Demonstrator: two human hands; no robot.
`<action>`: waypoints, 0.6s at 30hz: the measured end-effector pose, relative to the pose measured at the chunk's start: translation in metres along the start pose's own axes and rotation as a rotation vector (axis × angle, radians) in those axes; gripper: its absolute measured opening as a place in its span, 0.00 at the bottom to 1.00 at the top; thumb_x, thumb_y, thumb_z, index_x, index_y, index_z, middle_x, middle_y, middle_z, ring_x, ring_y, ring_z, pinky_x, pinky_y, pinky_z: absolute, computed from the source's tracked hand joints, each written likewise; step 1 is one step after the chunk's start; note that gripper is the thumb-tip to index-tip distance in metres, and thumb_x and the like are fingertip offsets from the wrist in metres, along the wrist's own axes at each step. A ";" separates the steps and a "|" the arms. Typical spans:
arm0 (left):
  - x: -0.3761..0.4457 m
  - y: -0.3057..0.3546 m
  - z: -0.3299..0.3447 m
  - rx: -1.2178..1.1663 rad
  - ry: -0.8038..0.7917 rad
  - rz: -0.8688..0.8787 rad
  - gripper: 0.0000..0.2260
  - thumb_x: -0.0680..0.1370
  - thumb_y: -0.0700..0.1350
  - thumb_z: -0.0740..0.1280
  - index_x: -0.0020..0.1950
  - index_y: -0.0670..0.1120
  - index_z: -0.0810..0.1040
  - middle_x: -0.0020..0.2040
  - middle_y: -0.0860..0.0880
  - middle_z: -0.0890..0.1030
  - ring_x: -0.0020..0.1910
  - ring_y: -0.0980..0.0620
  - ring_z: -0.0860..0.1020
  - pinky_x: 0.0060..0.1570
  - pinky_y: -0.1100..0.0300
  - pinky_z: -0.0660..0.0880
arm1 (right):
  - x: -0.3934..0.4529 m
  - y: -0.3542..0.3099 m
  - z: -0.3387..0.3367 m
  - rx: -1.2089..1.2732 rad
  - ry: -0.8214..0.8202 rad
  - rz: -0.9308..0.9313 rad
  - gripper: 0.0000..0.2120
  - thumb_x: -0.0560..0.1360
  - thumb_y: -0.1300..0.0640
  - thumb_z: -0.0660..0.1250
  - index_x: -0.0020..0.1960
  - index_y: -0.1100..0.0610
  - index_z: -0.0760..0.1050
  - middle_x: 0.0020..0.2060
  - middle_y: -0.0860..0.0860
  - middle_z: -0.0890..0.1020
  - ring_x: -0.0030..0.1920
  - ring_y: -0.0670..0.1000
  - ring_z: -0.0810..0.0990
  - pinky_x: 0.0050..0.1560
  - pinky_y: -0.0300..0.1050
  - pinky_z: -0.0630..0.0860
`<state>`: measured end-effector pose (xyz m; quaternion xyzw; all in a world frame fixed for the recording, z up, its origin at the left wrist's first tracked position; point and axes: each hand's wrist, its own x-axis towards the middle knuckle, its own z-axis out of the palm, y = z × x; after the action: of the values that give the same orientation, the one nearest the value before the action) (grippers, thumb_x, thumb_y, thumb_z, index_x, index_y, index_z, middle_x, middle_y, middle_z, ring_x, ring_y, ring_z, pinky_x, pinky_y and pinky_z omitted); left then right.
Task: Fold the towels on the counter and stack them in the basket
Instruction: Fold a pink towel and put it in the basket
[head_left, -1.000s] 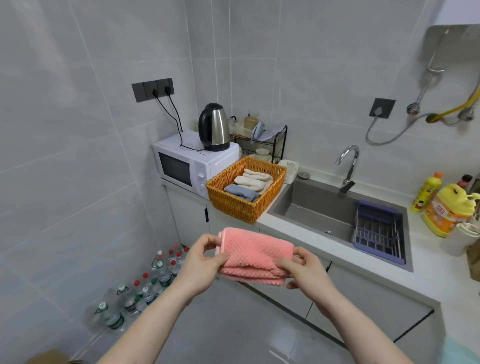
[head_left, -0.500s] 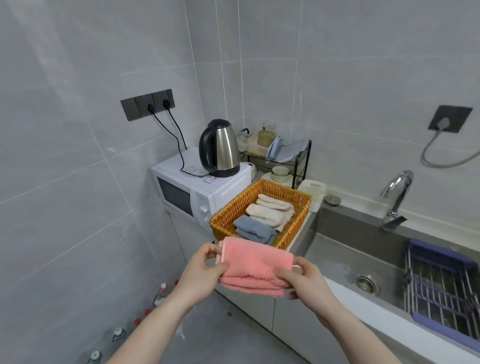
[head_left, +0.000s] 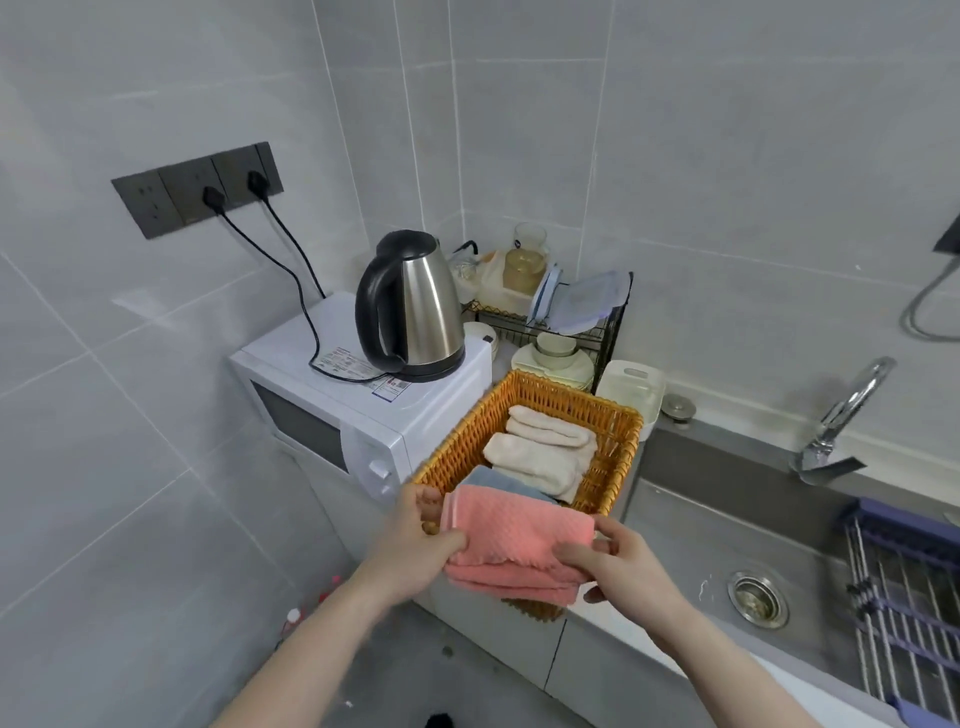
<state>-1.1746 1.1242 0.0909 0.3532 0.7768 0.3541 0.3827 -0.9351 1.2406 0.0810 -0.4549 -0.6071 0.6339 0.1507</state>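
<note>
You hold the folded pink towel (head_left: 517, 543) in both hands, nearest to you in the scene. Your left hand (head_left: 415, 551) pinches its left edge, thumb on top, fingers curled behind. Your right hand (head_left: 623, 569) grips the right edge, thumb over the top fold, fingers underneath. The towel sits level, at the near rim of the wicker basket (head_left: 618, 452), covering that rim.

The basket sits on the table, just left of the sink (head_left: 727, 525). Inside: a blue towel (head_left: 485, 478) at the near end, partly hidden by the pink one, then 2 cream towels (head_left: 540, 447) folded, lying side by side behind it.

Left of the basket, touching or just beside it, is a white microwave (head_left: 332, 410), with a steel kettle (head_left: 415, 312) on top.

Behind the basket: a black dish rack (head_left: 602, 332) with bowls and a lid, and a white container (head_left: 631, 387) right of it.

On the far right are the faucet (head_left: 841, 421), the sink drain (head_left: 758, 597) and a rack (head_left: 904, 587) in the basin.
</note>
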 end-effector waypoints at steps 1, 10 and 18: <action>0.015 -0.001 -0.007 0.033 -0.029 0.008 0.28 0.73 0.48 0.74 0.67 0.56 0.63 0.60 0.56 0.76 0.55 0.55 0.79 0.53 0.55 0.79 | 0.011 -0.003 0.003 -0.004 0.016 0.009 0.17 0.73 0.54 0.76 0.61 0.49 0.79 0.47 0.59 0.86 0.40 0.52 0.84 0.38 0.43 0.79; 0.136 -0.008 -0.048 0.282 -0.366 0.078 0.27 0.74 0.50 0.68 0.71 0.58 0.63 0.57 0.53 0.77 0.53 0.54 0.80 0.57 0.49 0.80 | 0.091 -0.006 0.044 -0.112 0.171 0.092 0.19 0.66 0.46 0.76 0.56 0.47 0.79 0.47 0.58 0.84 0.44 0.57 0.85 0.48 0.61 0.83; 0.188 -0.018 -0.035 0.449 -0.491 0.041 0.27 0.71 0.49 0.68 0.68 0.53 0.64 0.58 0.54 0.72 0.56 0.55 0.74 0.48 0.59 0.75 | 0.124 0.004 0.055 -0.257 0.195 0.224 0.25 0.67 0.49 0.72 0.63 0.45 0.72 0.48 0.49 0.84 0.46 0.51 0.85 0.50 0.53 0.84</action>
<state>-1.2947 1.2595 0.0273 0.5189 0.7127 0.0860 0.4641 -1.0430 1.2970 0.0205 -0.5944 -0.6111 0.5169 0.0779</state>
